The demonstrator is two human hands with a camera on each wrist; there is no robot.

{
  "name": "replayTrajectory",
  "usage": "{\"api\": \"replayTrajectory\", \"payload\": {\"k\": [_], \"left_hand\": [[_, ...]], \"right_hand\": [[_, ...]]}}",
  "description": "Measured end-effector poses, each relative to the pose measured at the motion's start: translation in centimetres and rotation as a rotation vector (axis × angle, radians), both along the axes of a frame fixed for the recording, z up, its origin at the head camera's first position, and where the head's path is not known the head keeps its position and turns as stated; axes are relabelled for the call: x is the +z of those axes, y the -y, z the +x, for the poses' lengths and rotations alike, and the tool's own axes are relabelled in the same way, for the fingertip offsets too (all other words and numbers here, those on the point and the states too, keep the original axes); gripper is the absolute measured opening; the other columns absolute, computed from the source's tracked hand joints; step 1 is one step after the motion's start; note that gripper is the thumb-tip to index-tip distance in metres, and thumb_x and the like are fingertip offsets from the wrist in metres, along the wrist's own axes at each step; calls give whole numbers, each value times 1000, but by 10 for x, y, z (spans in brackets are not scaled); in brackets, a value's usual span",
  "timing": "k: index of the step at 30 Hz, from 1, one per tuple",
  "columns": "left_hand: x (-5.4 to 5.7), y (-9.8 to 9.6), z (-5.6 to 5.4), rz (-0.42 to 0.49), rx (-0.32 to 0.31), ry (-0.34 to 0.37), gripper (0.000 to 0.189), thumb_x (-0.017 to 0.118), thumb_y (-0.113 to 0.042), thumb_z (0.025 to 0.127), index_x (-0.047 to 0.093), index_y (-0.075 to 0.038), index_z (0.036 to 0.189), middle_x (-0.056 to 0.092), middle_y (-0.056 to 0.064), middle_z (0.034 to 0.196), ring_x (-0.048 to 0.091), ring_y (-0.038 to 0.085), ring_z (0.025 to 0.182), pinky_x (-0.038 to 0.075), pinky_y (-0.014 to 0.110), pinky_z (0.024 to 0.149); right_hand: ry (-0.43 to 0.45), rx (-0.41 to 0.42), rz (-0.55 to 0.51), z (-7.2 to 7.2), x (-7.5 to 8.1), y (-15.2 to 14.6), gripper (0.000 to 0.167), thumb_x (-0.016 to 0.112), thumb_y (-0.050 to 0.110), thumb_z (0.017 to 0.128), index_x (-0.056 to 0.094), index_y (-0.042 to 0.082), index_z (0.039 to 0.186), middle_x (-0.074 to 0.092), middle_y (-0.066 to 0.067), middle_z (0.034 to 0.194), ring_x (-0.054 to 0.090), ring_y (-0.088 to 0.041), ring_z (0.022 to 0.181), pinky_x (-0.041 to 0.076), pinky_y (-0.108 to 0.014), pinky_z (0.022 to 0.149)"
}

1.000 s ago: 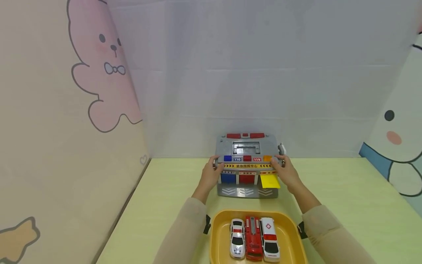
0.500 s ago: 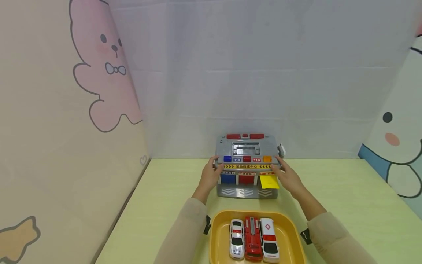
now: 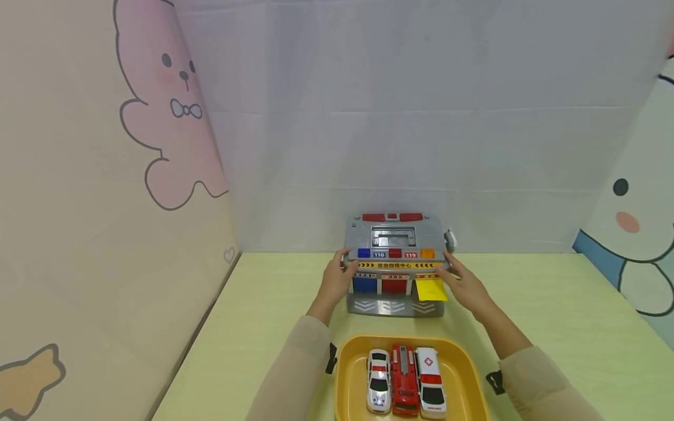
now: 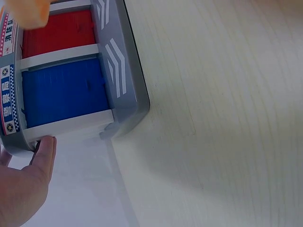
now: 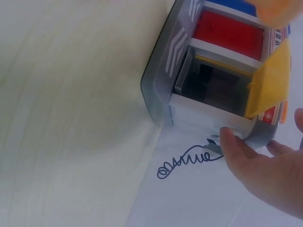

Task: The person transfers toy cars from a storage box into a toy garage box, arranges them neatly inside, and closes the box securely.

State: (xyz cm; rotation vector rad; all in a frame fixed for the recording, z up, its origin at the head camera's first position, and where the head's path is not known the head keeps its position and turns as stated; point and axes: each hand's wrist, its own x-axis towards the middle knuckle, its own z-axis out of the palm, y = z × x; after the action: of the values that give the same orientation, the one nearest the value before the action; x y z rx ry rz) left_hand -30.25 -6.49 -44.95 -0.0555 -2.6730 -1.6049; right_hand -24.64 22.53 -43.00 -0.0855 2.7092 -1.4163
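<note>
On the bench [image 3: 253, 345] beyond the yellow tray [image 3: 343, 380]: toy station [image 3: 395, 265], its sides clamped in the grip of left hand [image 3: 334, 283] and right hand [image 3: 467, 290]; uneven pressure could skew it, a slipping thumb strain the open yellow door [image 3: 431, 290].

A toy emergency station [image 3: 395, 265] stands on a table [image 3: 263, 327] before a sheet [image 3: 411, 128], a person's left hand [image 3: 334, 282] at its left side and right hand [image 3: 466, 286] at its right. In front of it, a tray [image 3: 466, 386] holds, from left, a toy police car [image 3: 378, 383], fire engine [image 3: 405, 383] and ambulance [image 3: 432, 383].
</note>
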Motion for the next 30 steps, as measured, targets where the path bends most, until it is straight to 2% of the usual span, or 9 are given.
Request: {"api": "replayTrajectory", "payload": {"k": [5, 13, 21, 30], "left_hand": [[-1, 0, 0, 2, 0, -5, 48, 56, -30, 101, 43, -16, 145, 50, 22, 136, 52, 35, 121, 45, 50, 98], [-2, 0, -2, -7, 7, -5, 49, 56, -32, 100, 43, -17, 145, 51, 20, 134, 53, 33, 120, 46, 49, 96], [-2, 0, -2, 2, 6, 5, 49, 55, -33, 101, 42, -18, 146, 48, 21, 138, 50, 35, 123, 45, 50, 98], [-2, 0, -2, -2, -3, -2, 49, 55, -33, 101, 42, -18, 146, 50, 20, 135, 52, 33, 120, 46, 49, 96]], "right_hand": [[11, 12, 1, 7, 0, -3, 75, 39, 51, 102, 8, 9, 157, 29, -34, 147, 30, -54, 131, 33, -65, 100], [12, 40, 19, 19, 3, -5, 73, 40, 47, 104, 11, 4, 156, 32, -36, 144, 37, -53, 127, 42, -59, 96], [3, 57, 36, 31, 4, -6, 71, 41, 46, 104, 14, 8, 156, 35, -35, 144, 41, -52, 125, 43, -59, 95], [0, 69, 46, 42, 9, -3, 69, 45, 43, 103, 19, 4, 155, 45, -33, 136, 49, -49, 118, 50, -54, 89]]}}
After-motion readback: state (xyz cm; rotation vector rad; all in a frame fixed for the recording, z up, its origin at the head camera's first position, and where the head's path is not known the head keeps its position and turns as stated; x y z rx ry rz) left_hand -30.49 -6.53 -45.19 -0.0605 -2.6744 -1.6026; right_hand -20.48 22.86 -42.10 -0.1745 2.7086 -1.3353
